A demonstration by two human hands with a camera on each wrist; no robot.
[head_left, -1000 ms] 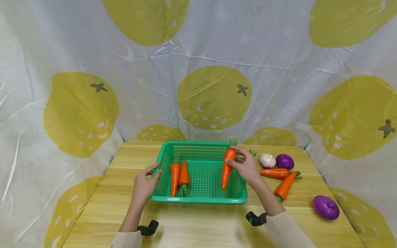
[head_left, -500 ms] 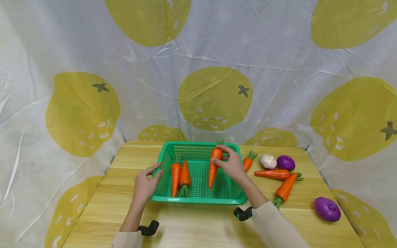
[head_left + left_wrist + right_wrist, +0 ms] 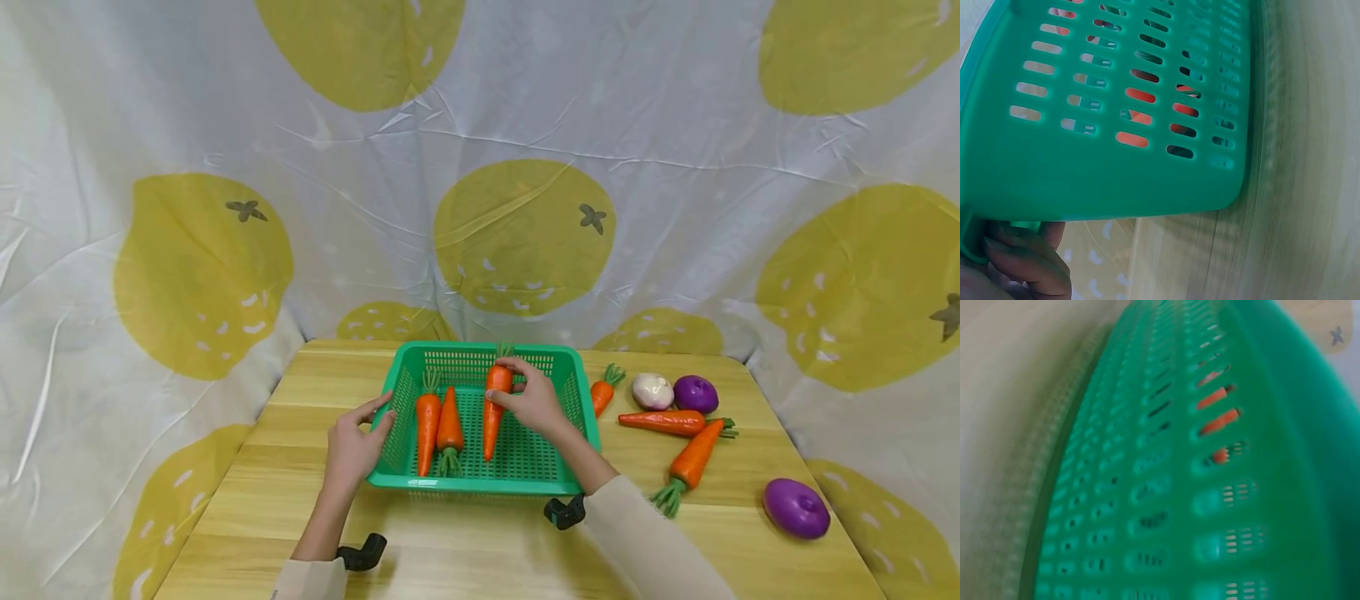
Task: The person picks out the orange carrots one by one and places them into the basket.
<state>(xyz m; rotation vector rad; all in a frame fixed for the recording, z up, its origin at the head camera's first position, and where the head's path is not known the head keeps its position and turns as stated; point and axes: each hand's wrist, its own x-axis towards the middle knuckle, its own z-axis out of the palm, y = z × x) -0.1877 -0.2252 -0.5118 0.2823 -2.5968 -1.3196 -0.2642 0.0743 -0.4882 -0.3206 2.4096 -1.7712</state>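
Observation:
A green plastic basket (image 3: 480, 485) stands on the table, two carrots lying side by side at its left: one carrot (image 3: 427, 425) has its leaves at the back, the other carrot (image 3: 449, 425) has them at the front. My left hand (image 3: 356, 443) grips the basket's left rim; in the left wrist view its curled fingers (image 3: 1035, 262) show at the rim. Inside the basket area, my right hand (image 3: 534, 402) pinches a third carrot (image 3: 492, 425) near its top, leaves toward the back and tip toward me. Only the basket's slotted wall (image 3: 1172, 469) shows in the right wrist view; the hand is hidden there.
Right of the basket lie three more carrots, one carrot (image 3: 602, 392) close to its wall, another carrot (image 3: 667, 422) lying crosswise, and a slanted carrot (image 3: 693, 458). Behind them sit a white round vegetable (image 3: 652, 391) and a purple one (image 3: 696, 393). A larger purple vegetable (image 3: 797, 508) rests near the right edge.
My right hand has carried its carrot leftward across the basket, from the right wall to beside the two carrots inside. The left hand has stayed on the rim.

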